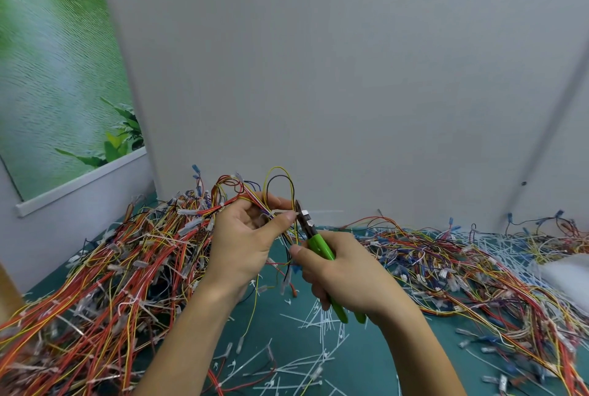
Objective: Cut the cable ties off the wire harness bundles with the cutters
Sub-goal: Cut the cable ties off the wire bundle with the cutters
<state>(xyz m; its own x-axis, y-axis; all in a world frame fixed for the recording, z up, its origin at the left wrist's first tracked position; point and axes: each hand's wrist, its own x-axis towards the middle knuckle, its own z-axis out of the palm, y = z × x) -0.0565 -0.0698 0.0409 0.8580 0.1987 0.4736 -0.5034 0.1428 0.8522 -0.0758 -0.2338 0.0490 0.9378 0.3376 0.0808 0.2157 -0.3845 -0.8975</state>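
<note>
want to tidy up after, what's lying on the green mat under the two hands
Cut white cable ties lie scattered on the green mat, plus a loose yellow wire. Whatever lies directly beneath the forearms is covered.

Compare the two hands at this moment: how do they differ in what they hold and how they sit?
The left hand pinches a wire bundle between thumb and fingers; the right hand wraps its fingers round the green-handled cutters. The left hand sits higher, the right hand lower. Both meet at a white cable tie, at the cutters' tip.
</note>
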